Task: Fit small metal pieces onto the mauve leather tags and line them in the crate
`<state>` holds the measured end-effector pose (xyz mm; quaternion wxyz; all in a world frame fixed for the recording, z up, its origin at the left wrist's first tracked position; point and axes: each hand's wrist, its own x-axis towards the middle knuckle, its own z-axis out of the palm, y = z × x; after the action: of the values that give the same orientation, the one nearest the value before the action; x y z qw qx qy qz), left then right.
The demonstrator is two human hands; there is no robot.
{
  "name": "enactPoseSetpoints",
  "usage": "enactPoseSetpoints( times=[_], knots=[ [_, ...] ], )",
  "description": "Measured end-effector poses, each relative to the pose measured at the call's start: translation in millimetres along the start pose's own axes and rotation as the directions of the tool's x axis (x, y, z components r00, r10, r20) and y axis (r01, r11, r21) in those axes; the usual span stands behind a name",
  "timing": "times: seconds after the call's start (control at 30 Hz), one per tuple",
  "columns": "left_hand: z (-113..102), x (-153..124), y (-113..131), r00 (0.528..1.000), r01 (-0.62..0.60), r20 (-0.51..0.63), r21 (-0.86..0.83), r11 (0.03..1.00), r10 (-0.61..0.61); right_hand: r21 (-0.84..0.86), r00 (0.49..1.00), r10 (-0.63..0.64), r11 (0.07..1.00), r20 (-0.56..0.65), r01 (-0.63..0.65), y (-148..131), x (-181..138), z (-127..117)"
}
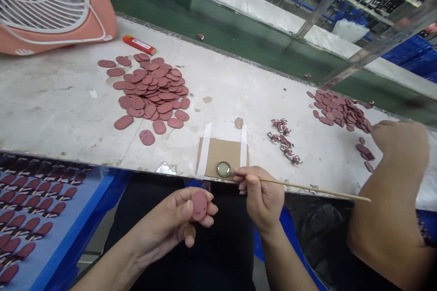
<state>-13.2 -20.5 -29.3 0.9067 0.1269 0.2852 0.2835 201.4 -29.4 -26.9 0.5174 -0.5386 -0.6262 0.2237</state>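
Note:
My left hand (177, 218) is closed around one dark pink oval piece (199, 205), held face up below the table edge. My right hand (261, 193) pinches a thin wooden stick (307, 187) whose tip reaches a small round metal cap (223, 169). The cap sits on a cardboard patch (221, 154) taped to the table edge. A heap of the same pink oval pieces (153, 91) lies on the white table (68, 109) to the left.
Small dark trim bits (284, 138) lie right of the cardboard. A co-worker's arm (392, 200) reaches a second pile of pink ovals (341, 111) at right. A blue tray (30, 218) with rows of finished pieces is at lower left. A pink fan (51, 4) and red lighter (139, 44) stand behind.

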Motion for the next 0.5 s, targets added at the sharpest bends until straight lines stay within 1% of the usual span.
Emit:
enactPoseSetpoints(
  times=[0.17,0.3,0.43,0.5],
  knots=[
    [-1,3,0,0.999,-0.040,-0.023,0.005,0.999,0.040,-0.078,0.999,-0.018,0.997,0.034,0.021,2,2,8],
    [1,4,0,0.995,-0.055,-0.078,0.021,0.998,0.056,-0.077,0.999,-0.026,0.997,0.030,0.029,-1,3,7],
    [3,2,-1,0.993,-0.054,-0.100,0.025,0.998,0.057,0.002,0.999,-0.015,1.000,-0.044,0.015,-16,-3,3],
    [4,1,-2,0.995,-0.064,-0.080,0.021,0.998,0.066,-0.003,0.999,-0.029,1.000,-0.037,0.029,-30,-8,1]
  ],
)
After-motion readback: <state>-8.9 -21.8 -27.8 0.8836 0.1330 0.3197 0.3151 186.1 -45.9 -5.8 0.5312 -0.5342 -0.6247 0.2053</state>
